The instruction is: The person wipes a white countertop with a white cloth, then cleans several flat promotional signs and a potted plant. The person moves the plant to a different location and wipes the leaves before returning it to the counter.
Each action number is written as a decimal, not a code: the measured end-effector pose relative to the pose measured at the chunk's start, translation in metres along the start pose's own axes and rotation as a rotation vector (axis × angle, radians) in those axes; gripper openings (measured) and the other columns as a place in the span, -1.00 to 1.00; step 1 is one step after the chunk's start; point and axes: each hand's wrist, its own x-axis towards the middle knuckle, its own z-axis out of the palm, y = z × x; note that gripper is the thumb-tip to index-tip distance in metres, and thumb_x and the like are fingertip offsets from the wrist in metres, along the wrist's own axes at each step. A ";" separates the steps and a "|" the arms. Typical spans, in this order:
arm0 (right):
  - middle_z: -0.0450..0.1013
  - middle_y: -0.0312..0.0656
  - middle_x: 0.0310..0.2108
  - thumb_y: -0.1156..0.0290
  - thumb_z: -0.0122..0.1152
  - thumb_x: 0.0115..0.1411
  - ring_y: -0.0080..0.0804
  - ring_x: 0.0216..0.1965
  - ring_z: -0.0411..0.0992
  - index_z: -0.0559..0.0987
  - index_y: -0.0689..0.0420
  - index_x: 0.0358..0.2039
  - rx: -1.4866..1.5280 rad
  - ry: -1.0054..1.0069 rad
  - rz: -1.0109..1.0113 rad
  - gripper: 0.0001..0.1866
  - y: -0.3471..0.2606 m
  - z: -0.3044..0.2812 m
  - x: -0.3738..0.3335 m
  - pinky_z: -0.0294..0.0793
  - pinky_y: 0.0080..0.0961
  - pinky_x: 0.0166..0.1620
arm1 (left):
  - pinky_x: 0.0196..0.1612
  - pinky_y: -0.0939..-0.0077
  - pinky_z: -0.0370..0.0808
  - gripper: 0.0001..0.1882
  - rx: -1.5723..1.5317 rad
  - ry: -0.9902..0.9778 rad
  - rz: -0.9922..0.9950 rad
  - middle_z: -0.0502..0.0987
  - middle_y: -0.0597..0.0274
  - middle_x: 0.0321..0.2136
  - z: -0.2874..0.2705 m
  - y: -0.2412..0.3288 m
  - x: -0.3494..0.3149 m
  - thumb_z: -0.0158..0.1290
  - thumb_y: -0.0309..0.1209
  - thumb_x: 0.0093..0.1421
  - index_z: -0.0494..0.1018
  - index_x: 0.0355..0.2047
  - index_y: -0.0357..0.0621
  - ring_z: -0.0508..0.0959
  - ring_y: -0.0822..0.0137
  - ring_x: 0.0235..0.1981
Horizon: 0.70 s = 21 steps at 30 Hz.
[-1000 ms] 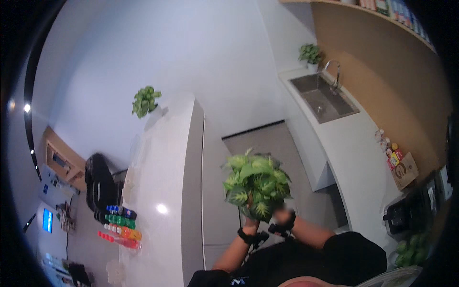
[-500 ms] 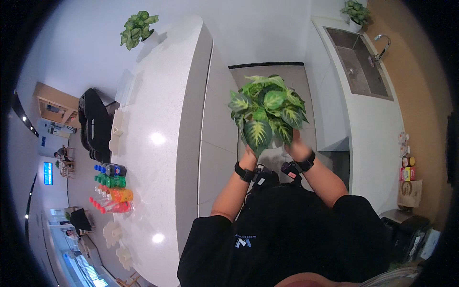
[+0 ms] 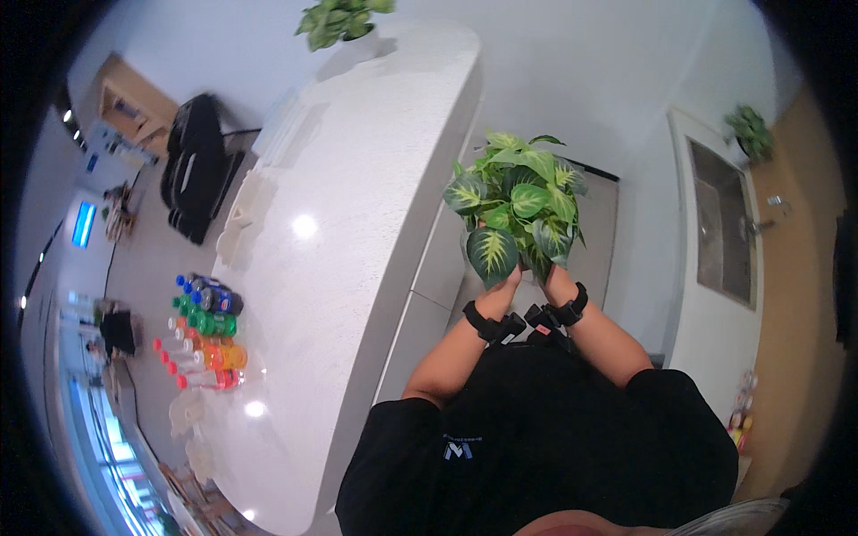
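Note:
In front of my body I hold a potted plant [image 3: 527, 201] with dark green leaves marked pale yellow-green. Its foliage spreads over my fingers and hides the pot. My left hand [image 3: 502, 295] grips it from the lower left, while my right hand [image 3: 560, 288] supports the lower right side. Both hands are closed about the base, though most of their fingers are covered by leaves. Black straps with small dark devices circle both wrists.
A long white counter [image 3: 357, 223] runs along my left, carrying several drink bottles [image 3: 210, 330] and another potted plant [image 3: 344, 22] at its far end. To the right is a counter with a sink [image 3: 722, 223], a faucet [image 3: 760, 225] and a small plant [image 3: 749, 132].
My view has turned, so the left counter now slants and the sink sits farther right. The plant stays in both hands, which appear closer together.

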 end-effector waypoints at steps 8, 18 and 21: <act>0.41 -0.18 -0.03 0.28 -0.03 0.32 -0.37 -0.07 0.44 0.36 0.18 0.07 -0.155 -0.391 0.041 -0.63 -0.014 0.062 0.064 0.49 -0.38 -0.03 | 0.15 0.34 0.25 -0.56 -0.044 0.270 0.234 0.38 0.00 0.06 -0.037 0.028 0.052 -0.17 -0.23 0.32 0.28 0.11 -0.24 0.34 0.10 0.10; 0.27 -0.17 0.14 0.23 0.05 0.29 -0.26 0.10 0.30 0.23 0.14 0.19 -0.223 -0.744 0.206 -0.49 0.030 0.052 0.133 0.37 -0.31 0.10 | 0.06 0.34 0.34 -0.59 0.554 0.645 0.093 0.42 -0.09 0.01 -0.035 0.035 0.048 -0.08 -0.25 0.27 0.36 0.04 -0.24 0.42 0.00 0.02; 0.24 -0.11 0.14 0.36 0.07 0.27 -0.23 0.12 0.23 0.19 0.18 0.20 -0.633 -1.023 0.019 -0.47 0.048 0.037 0.130 0.26 -0.28 0.15 | -0.17 0.11 0.46 -0.47 0.780 0.909 -0.252 0.46 -0.17 -0.12 -0.004 0.041 0.040 0.10 -0.19 0.13 0.29 0.03 -0.22 0.51 -0.15 -0.19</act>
